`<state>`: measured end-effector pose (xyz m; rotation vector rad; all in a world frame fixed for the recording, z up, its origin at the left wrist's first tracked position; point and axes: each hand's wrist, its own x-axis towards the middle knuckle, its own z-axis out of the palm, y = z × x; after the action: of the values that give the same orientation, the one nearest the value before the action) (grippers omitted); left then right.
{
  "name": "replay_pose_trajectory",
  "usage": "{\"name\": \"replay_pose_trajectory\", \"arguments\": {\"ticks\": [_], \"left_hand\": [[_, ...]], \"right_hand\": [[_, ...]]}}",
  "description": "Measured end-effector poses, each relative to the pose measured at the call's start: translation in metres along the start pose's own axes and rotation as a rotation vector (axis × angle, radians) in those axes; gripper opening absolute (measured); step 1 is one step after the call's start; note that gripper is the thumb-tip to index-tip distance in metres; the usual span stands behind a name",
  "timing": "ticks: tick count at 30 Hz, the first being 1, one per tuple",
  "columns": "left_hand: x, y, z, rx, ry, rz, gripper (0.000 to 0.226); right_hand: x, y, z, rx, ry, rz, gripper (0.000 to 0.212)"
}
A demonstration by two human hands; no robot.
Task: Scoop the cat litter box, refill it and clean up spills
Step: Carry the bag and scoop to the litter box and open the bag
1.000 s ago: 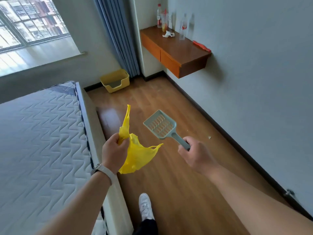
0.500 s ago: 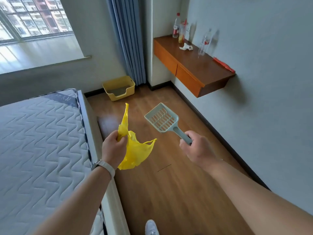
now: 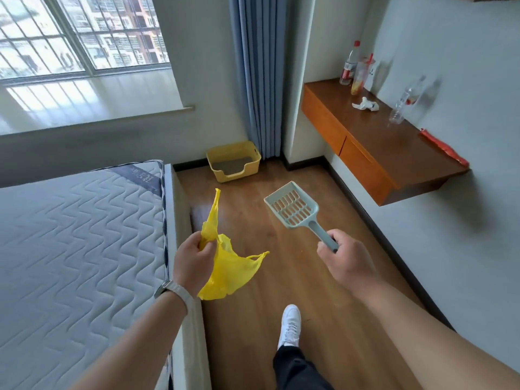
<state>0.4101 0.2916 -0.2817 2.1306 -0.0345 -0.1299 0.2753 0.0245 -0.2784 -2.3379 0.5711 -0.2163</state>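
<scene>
- My left hand (image 3: 192,258) has its fingers curled tight round the bunched neck of a yellow plastic bag (image 3: 229,273); one handle of the bag sticks up above my fist and the rest hangs loose beside my wrist
- I see a wristwatch (image 3: 172,289) on that left wrist
- My right hand (image 3: 347,263) is wrapped round the handle of the pale blue litter scoop (image 3: 292,207), with the slotted head raised and pointing away from me, and nothing in it
- The yellow litter box (image 3: 233,160) sits on the wooden floor (image 3: 253,319) at the far end of the room, against the wall and just beside the foot of the blue curtain (image 3: 256,80); I can see grey litter inside it, and its low entry side faces me
- Both hands are well apart from the box, held out over the floor
- A bare quilted mattress (image 3: 78,235) lies to my left, below the window (image 3: 78,35)
- A wall-mounted wooden desk (image 3: 380,142) on my right carries a red-capped bottle (image 3: 349,64), a clear bottle (image 3: 405,104) and a crumpled white tissue (image 3: 365,104)
- My white shoe (image 3: 289,325) is planted on the floor between my arms
</scene>
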Motion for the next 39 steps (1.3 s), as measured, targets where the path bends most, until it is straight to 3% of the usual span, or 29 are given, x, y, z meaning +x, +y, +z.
{"name": "replay_pose_trajectory", "arguments": {"ticks": [8, 17, 28, 39], "left_hand": [[0.120, 0.035, 0.035, 0.102, 0.089, -0.101, 0.023], [0.240, 0.112, 0.077, 0.080, 0.111, 0.029, 0.031], [0.384, 0.083, 0.121, 0.081, 0.045, -0.072, 0.024], [0.593, 0.081, 0.131, 0.069, -0.026, -0.156, 0.021]], "right_hand": [[0.164, 0.011, -0.007, 0.034, -0.062, -0.003, 0.015], [0.297, 0.012, -0.040, 0.058, -0.058, -0.062, 0.015], [0.422, 0.010, -0.009, 0.020, -0.096, 0.054, 0.015], [0.626, -0.060, 0.051, -0.063, -0.110, 0.091, 0.014]]}}
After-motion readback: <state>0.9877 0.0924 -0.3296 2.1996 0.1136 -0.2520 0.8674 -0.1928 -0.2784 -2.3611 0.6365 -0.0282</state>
